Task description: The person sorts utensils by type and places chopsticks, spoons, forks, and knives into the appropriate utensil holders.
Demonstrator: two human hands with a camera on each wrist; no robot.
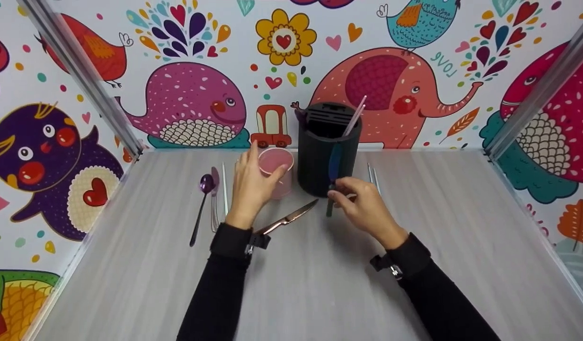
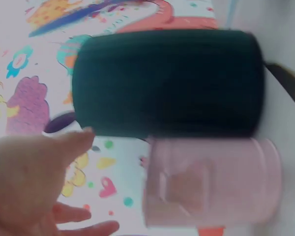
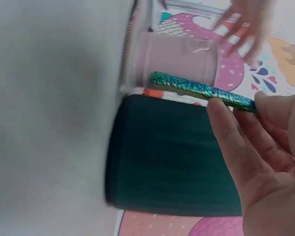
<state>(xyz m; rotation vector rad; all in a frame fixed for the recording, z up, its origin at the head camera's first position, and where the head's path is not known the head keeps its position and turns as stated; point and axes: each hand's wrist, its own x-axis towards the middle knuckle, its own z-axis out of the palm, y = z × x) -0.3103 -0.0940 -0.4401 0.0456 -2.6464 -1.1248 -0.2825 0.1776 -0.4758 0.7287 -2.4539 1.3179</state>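
My right hand (image 1: 367, 203) pinches a blue-green knife (image 1: 334, 163) between thumb and fingers, blade upward, in front of a black cylindrical holder (image 1: 313, 166). The knife's textured, shimmering handle (image 3: 187, 86) shows in the right wrist view. With its fingers spread, my left hand (image 1: 251, 184) is close over the rim of a pink cup (image 1: 283, 187), just left of the holder. In the left wrist view that hand (image 2: 34, 177) holds nothing. A pinkish straw-like pair of sticks (image 1: 354, 116) and a purple tip (image 2: 60, 123) stick out of the holder.
A copper-coloured knife (image 1: 291, 217) lies in front of the cup. Left of my left hand lie a purple-bowled spoon (image 1: 206, 183), another knife (image 1: 215, 182) and a pale thin stick (image 1: 225, 189). Thin metallic sticks (image 1: 374, 176) lie right of the holder. A patterned wall (image 1: 197, 102) stands behind.
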